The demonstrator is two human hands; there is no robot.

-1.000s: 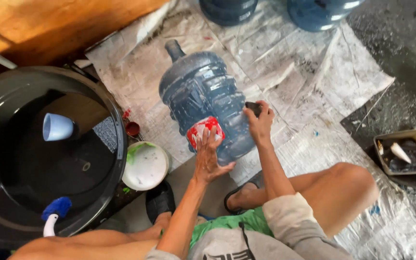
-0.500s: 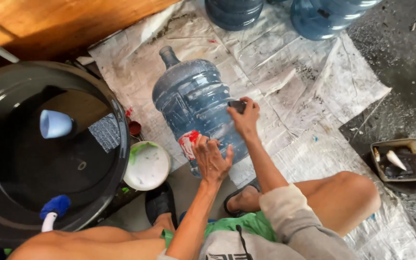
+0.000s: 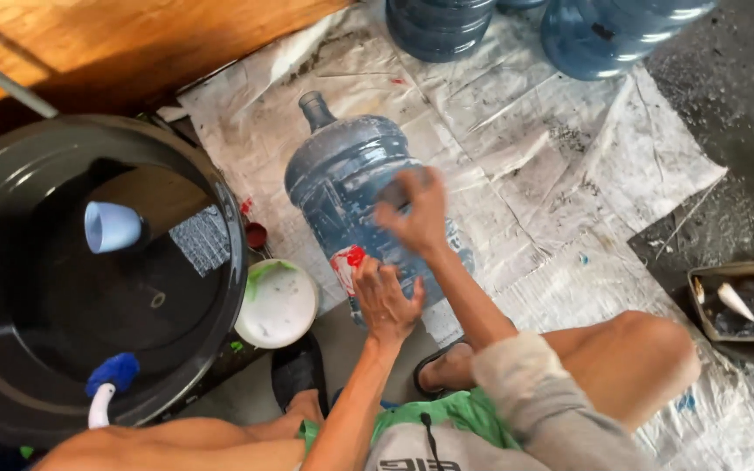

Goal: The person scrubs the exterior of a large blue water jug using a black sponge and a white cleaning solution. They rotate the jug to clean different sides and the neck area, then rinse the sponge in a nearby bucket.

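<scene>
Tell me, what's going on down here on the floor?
A person squats over a big blue water jug lying on its side on spread newspaper. The left hand presses near the jug's torn red and white label, while the right hand, blurred, rests on the jug's body, seemingly gripping something small and dark. To the left stands a large black tub with a pale blue cup inside, and a small white bowl beside it. More blue jugs stand farther off.
</scene>
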